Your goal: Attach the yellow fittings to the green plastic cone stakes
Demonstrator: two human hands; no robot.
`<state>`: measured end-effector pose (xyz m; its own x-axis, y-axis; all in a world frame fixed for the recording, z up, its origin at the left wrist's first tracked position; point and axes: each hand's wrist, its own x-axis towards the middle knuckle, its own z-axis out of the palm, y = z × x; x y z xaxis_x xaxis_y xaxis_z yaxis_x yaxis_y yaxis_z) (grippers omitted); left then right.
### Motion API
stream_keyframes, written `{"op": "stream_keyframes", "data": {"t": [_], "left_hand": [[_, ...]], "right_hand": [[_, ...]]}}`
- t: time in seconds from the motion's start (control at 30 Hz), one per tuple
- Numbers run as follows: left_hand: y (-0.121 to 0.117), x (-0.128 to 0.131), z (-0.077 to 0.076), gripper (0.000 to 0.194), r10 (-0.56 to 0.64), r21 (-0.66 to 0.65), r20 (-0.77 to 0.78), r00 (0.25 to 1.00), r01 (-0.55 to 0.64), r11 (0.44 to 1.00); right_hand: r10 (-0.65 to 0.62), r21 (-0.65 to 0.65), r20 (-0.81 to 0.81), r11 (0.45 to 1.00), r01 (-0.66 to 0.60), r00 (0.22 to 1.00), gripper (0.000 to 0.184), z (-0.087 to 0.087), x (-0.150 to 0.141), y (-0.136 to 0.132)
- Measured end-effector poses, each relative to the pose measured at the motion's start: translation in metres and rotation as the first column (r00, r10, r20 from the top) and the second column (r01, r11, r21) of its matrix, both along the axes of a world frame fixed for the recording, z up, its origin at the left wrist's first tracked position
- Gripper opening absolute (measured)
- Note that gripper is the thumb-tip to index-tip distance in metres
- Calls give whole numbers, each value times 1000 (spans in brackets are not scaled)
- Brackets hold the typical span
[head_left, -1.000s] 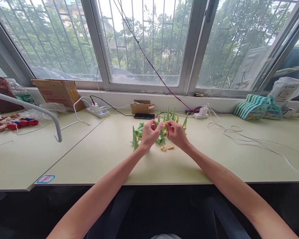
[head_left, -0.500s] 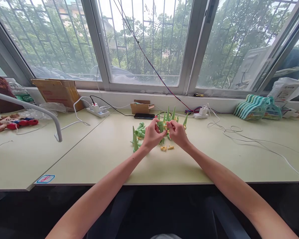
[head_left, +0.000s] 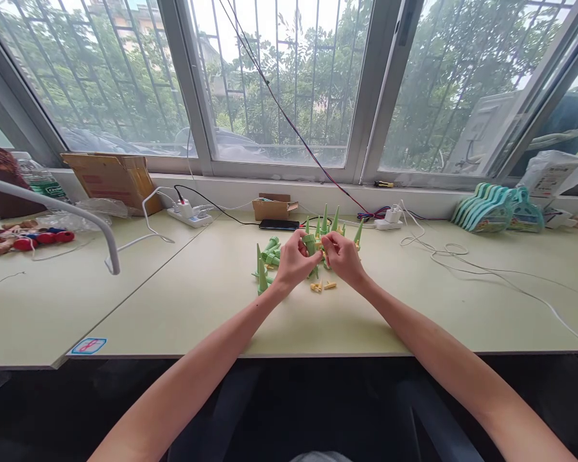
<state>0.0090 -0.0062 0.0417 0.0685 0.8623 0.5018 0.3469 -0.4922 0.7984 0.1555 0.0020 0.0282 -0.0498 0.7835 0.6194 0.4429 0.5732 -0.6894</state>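
Observation:
My left hand (head_left: 296, 262) is closed around a green plastic watering spike (head_left: 309, 244), holding it above the table. Close beside it, my right hand (head_left: 343, 258) pinches a small yellow valve (head_left: 319, 246) against the spike's side; the fingers partly hide it. Behind the hands stand several pointed green spikes (head_left: 335, 219), some with yellow parts on them. More green spikes (head_left: 272, 250) lie in a pile left of my left hand, and one stands point up (head_left: 262, 277). A few loose yellow valves (head_left: 316, 287) lie on the tabletop below my hands.
A black phone (head_left: 279, 224) lies before a small open cardboard box (head_left: 273, 206). Power strips (head_left: 192, 217) and white cables (head_left: 443, 253) run along the back. Teal hangers (head_left: 494, 208) stand at the right. At the left are a lamp arm (head_left: 108, 237) and a larger carton (head_left: 110, 183).
The green spike has tilted slightly in my left hand. My right hand has shifted only a little beside it; the things on the table stay put.

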Motion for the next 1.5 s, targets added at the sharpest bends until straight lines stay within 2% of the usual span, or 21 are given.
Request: {"op": "stream_keyframes", "data": {"t": [0.17,0.47,0.97,1.37,1.5], "left_hand": [[1,0,-1,25,-14,-7,27,1000,14,1000],[-3,0,1,24,-5,24,-38,999,6,1000],[-2,1,-2,28,-33,68,-64,997,37,997],[-1,2,-5,31,-30,108,-79,996,39,993],[-3,2,-1,27,-10,78,-61,998,15,997]], "right_hand": [[21,3,-16,1000,-21,1000,36,1,0,-1],[-107,41,47,994,105,993,53,-1,0,3],[-159,81,73,985,153,984,63,0,1,5],[-144,5,57,990,144,988,68,-2,1,7],[-104,-6,17,995,104,994,62,-2,1,6]]}}
